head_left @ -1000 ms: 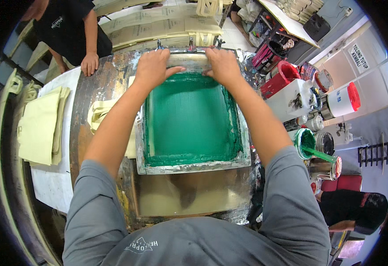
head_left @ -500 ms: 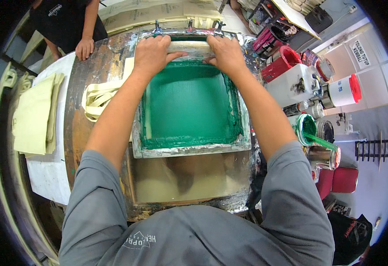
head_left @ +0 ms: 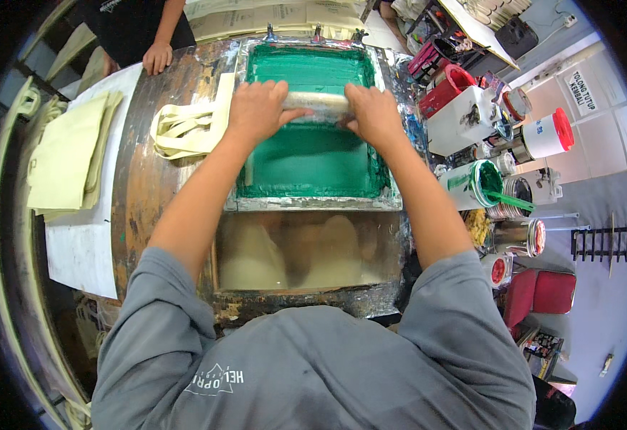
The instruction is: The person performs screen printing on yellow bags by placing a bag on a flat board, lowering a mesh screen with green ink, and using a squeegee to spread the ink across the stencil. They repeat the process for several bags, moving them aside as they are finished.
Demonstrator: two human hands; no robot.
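Note:
A screen-printing frame (head_left: 313, 205) lies flat on the stained table, its mesh coated with wet green ink (head_left: 310, 168). Across the middle of the mesh stands a squeegee (head_left: 317, 103) with a pale, ink-smeared grip. My left hand (head_left: 257, 112) is closed round its left end, thumb pointing inward. The other end is gripped by my right hand (head_left: 373, 115). Below the grip, the squeegee's blade is hard to make out. A cream fabric bag's straps (head_left: 184, 132) stick out at the frame's left side; the rest of the bag is mostly hidden.
Small clamps (head_left: 318, 31) stand at the frame's far edge. A stack of cream bags (head_left: 70, 158) lies on white paper at left. Ink tubs, including a green one (head_left: 471, 183), line the right. A person's hand (head_left: 158, 57) rests on the table's far left.
Both hands have drawn the squeegee from the frame's far end toward me, to mid-mesh. Ink now shows behind it. The whole view has shifted slightly.

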